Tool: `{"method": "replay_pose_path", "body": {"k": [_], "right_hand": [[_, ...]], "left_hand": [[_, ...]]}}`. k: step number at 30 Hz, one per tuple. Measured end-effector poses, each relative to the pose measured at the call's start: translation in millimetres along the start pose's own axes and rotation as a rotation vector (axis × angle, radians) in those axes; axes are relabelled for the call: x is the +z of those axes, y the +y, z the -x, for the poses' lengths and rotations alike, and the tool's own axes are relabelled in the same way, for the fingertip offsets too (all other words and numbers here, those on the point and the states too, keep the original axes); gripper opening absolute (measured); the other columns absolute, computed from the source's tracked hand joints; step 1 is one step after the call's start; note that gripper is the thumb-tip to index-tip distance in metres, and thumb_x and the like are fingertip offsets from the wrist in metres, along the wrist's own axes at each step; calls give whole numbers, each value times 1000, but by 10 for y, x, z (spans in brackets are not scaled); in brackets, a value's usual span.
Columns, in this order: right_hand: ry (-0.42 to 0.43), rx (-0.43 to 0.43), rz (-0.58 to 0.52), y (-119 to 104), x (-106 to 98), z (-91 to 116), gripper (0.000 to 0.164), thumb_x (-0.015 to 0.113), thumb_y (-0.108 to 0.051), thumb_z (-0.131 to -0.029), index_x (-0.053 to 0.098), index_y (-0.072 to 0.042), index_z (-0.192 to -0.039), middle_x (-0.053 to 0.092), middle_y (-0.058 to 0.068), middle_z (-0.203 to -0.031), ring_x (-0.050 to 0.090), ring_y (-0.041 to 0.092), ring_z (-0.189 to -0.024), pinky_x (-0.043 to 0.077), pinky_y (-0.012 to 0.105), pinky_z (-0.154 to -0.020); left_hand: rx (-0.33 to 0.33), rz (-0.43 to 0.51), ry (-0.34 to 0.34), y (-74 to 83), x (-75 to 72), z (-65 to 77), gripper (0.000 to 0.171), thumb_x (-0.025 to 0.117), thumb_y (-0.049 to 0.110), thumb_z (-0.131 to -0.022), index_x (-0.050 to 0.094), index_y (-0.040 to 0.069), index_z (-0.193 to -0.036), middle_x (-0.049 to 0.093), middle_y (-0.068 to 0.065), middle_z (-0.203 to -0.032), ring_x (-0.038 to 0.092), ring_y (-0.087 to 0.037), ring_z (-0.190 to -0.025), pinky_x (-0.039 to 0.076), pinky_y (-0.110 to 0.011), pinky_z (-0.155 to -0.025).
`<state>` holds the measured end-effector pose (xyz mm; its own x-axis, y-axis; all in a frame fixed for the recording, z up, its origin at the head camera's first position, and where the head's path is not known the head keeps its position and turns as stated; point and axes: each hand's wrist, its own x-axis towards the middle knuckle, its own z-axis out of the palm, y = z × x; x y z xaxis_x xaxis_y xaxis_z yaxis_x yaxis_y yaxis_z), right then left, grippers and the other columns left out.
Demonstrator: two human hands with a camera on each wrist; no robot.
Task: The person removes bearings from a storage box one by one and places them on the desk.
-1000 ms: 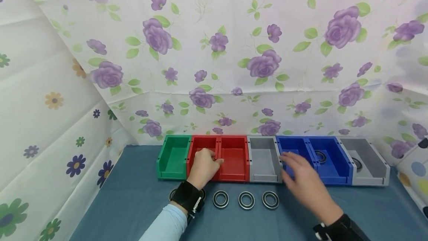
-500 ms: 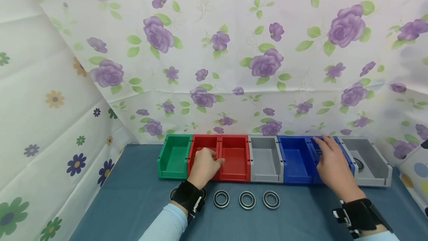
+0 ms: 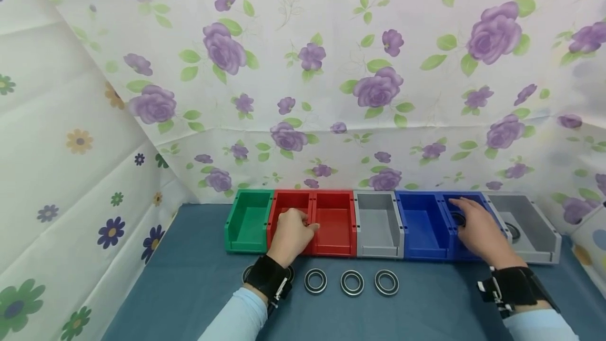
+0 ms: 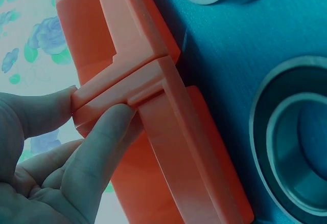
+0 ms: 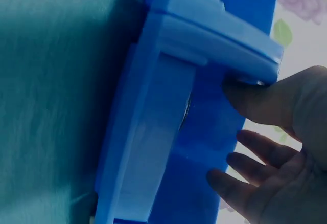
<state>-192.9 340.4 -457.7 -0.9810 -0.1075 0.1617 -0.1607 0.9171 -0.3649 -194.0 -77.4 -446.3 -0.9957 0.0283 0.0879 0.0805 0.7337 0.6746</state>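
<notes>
My left hand [image 3: 292, 233] reaches over the two joined red bins. In the left wrist view its thumb and index finger pinch the adjoining side walls of the red bins [image 4: 148, 88]. My right hand [image 3: 482, 229] is over the right-hand blue bin [image 3: 466, 252], fingers loosely spread. A ball bearing [image 3: 457, 219] lies in that bin, right beside the fingertips. The right wrist view has the thumb at the side wall of the blue bin [image 5: 138, 147], the other fingers apart from it; only a sliver of the bearing's edge [image 5: 185, 112] shows there.
The row also holds a green bin [image 3: 248, 225], a grey bin [image 3: 377, 225], another blue bin [image 3: 423, 225] and a right-end grey bin [image 3: 535, 225] with a bearing [image 3: 513, 231]. Several bearings [image 3: 315, 281] line the blue cloth in front, some partly hidden by the left wrist.
My right hand has moved right, from beside the left-hand blue bin to the right-hand one, and its fingers have lowered toward the bearing. The left hand stays at the red bins.
</notes>
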Motion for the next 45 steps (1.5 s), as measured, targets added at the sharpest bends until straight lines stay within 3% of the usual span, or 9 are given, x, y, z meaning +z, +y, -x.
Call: {"method": "replay_pose_path", "body": {"k": [8,15,22,28,36,45], "right_hand": [[-155,36,19,141,61,-52,56,59,4,-77,43,10,-130,32,36,-134,30,52,-120,28,63,-94],[-227,54,19,178,140,-27,58,57,3,-79,37,13,-133,31,36,-134,29,52,-121,26,62,-96],[-243,43,27,197,160,-35,60,56,6,-76,36,15,-132,31,37,-134,28,52,-121,25,61,-96],[-252,37,30,235,182,-55,58,54,8,-76,37,16,-130,30,36,-135,27,53,-122,25,61,-96],[-240,51,42,266,218,-76,54,51,6,-80,37,15,-131,29,35,-134,28,53,-120,25,62,-96],[-217,86,107,212,194,-42,46,54,0,-84,43,14,-127,39,35,-121,38,51,-110,33,61,-90]], "left_hand": [[-7,-2,-6,4,1,2,36,73,30,-80,68,4,-104,66,-7,-89,54,-7,-58,45,-23,-52],[-8,6,-14,14,-7,2,32,72,31,-80,69,5,-99,63,1,-71,52,-10,-53,45,-26,-49],[-2,-6,3,17,-6,-5,33,73,31,-80,69,5,-100,66,-4,-85,54,-8,-59,45,-23,-51],[3,1,-4,14,2,5,34,72,31,-80,69,4,-100,65,-1,-78,53,-8,-55,45,-25,-50],[3,-5,10,21,-11,6,37,73,31,-80,68,4,-104,66,-8,-96,57,-9,-65,45,-21,-53],[-3,4,5,22,4,13,38,73,31,-80,68,3,-105,66,-10,-99,56,-8,-62,45,-22,-52]]}}
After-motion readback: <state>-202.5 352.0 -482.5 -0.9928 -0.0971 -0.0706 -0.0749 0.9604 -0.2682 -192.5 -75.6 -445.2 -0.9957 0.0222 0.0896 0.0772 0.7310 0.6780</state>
